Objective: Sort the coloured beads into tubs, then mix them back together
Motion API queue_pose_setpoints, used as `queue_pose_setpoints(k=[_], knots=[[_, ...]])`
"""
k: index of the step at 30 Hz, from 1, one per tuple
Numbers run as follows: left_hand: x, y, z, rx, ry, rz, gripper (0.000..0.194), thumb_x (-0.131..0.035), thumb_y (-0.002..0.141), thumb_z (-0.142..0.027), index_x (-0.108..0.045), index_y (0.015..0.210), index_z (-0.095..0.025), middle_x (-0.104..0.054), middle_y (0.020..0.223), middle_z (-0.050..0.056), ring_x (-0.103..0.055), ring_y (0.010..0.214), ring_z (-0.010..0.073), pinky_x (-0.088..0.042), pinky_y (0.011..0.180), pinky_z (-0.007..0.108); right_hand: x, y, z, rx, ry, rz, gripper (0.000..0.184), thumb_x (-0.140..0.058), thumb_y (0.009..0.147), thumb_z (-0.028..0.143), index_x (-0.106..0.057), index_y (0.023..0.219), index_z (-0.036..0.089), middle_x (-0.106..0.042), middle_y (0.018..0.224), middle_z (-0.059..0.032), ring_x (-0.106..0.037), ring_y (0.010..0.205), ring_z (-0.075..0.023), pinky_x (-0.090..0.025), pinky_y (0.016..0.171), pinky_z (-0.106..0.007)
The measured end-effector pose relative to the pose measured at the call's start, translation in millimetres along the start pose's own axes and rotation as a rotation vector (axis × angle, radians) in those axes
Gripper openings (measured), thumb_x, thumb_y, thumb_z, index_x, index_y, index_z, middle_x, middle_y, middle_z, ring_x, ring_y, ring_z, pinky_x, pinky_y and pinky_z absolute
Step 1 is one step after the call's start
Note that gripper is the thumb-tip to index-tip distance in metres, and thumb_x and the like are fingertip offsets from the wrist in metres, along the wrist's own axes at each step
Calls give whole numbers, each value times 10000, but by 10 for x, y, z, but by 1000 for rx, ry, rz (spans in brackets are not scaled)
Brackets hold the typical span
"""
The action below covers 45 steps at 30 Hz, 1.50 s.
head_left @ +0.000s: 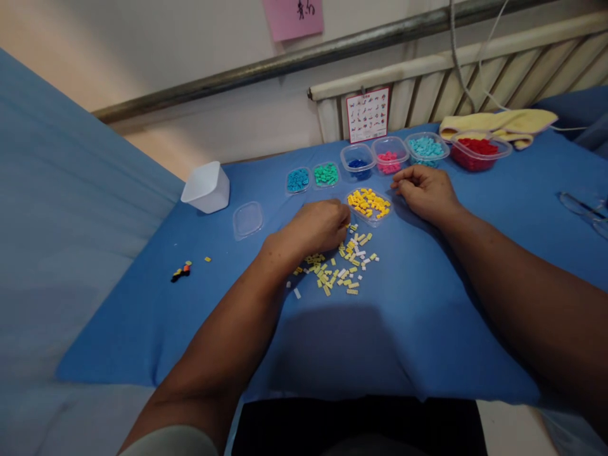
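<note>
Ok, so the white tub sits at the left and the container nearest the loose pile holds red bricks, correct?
Not quite: the container nearest the loose pile holds yellow bricks, not red, as the head view shows. The white tub is at the left.

Head-worn camera looks forward and down across the blue tablecloth (142,329). Cloth's near edge sits low; radiator (441,82) farther off, top right.

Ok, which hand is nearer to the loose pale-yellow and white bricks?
Left. The left hand is at the far edge of the loose bricks; the right hand is farther off, to their right and beyond, beside the yellow-brick tray.
</note>
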<state>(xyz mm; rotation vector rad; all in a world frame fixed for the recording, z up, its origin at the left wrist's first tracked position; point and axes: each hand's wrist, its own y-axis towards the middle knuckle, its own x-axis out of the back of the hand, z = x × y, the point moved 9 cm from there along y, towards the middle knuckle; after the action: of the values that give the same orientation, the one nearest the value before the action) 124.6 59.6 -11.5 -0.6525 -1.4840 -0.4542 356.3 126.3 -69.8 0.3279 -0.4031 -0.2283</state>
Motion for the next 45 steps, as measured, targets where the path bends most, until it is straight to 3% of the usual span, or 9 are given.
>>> queue_pose_setpoints(k=[8,14,21,27,31,34,37,40,45], knots=[[3,66,11,13,16,7,197,-607,972,-196,-783,1061,-199,-804,1113,92,-710,915,248,-405,693,345,-31,15,-44,-9,14,20,204,-669,829,186,-815,951,259,-867,941,-48,-820,865,-268,-674,864,-446],[-47,124,60,39,-6,-21,231,-561,1018,-187,-769,1117,-183,-798,1167,105,-716,979,246,-460,779,337,-39,22,-53,-13,-22,30,207,-664,842,193,-817,960,266,-866,938,-39,-814,850,-258,-670,867,-438],[-47,101,229,63,-258,-45,173,-625,941,-179,-756,1052,-197,-807,1006,56,-678,797,197,-449,702,320,-39,13,-42,-14,-16,34,182,-680,845,212,-809,963,263,-866,943,-51,-817,853,-271,-666,874,-459],[13,153,272,104,-402,-84,170,-650,909,-175,-765,1033,-187,-802,963,47,-689,816,188,-488,720,310,-63,24,-29,-23,-6,49,193,-671,832,192,-804,962,243,-864,932,-59,-814,849,-264,-661,877,-448],[128,411,191,95,-405,-190,288,-658,947,-194,-775,1209,-173,-813,1047,63,-709,895,198,-519,789,314,-59,27,-25,-28,11,46,183,-683,830,199,-802,968,223,-862,930,-74,-810,839,-261,-660,879,-441],[264,463,143,79,-429,-271,332,-671,976,-228,-759,1290,-165,-816,1080,71,-717,924,199,-523,817,314,-64,23,-43,-37,23,53,182,-687,839,211,-803,979,218,-863,935,-75,-806,836,-258,-660,888,-441],[234,293,20,27,-385,-141,178,-656,973,-212,-805,1066,-185,-814,1005,54,-698,855,188,-498,790,317,-78,28,-55,-32,25,61,186,-691,845,222,-810,987,214,-866,941,-72,-806,845,-257,-661,890,-435],[76,-1,-48,70,-286,40,179,-649,992,-269,-815,971,-205,-806,929,46,-662,757,187,-449,709,326,-74,38,-53,-23,13,54,181,-693,848,213,-815,981,217,-865,936,-68,-810,856,-262,-663,894,-439],[-75,-241,-75,226,-142,81,246,-651,1020,-390,-839,1019,-231,-829,1019,78,-709,837,257,-410,671,360,-59,38,-50,-35,-38,73,215,-671,855,174,-824,991,240,-870,951,-57,-813,850,-257,-668,890,-436]])
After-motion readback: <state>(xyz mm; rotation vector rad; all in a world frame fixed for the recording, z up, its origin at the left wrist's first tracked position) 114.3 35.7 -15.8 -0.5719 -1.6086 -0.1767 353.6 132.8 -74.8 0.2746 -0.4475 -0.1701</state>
